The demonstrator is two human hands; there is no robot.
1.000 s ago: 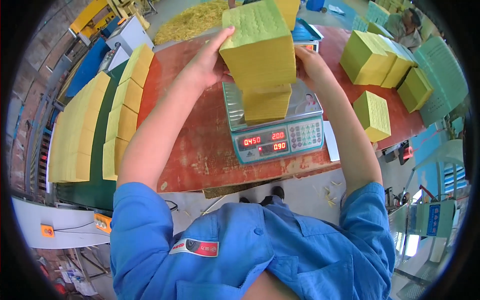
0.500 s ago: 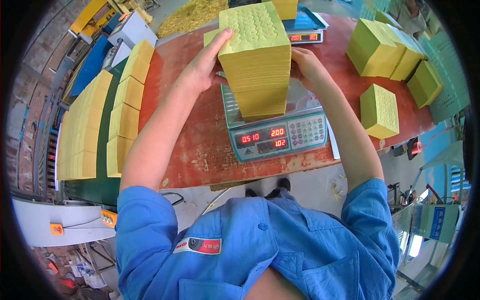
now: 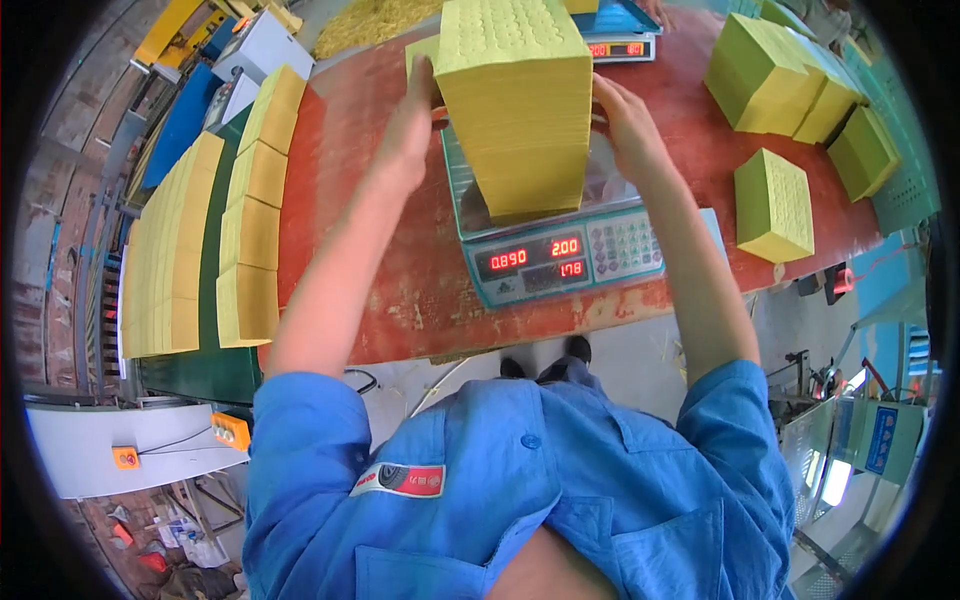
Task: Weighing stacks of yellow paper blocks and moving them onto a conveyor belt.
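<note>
A tall stack of yellow paper sheets point(image 3: 520, 110) stands on the pan of a grey digital scale point(image 3: 570, 255) on a red-brown table point(image 3: 350, 170). My left hand point(image 3: 410, 125) presses flat against the stack's left side. My right hand point(image 3: 625, 120) is against its right side. The stack sits squarely on the pan, and the scale's red display is lit.
Rows of yellow paper stacks point(image 3: 250, 210) lie on a green surface at the left. More yellow-green stacks point(image 3: 775, 205) sit on the table at the right. A second scale point(image 3: 615, 35) stands behind. An orange control box point(image 3: 230, 432) lies below left.
The upper bundle that I held tilted above the scale has come down onto the lower pile, forming one stack. The scale's reading has risen.
</note>
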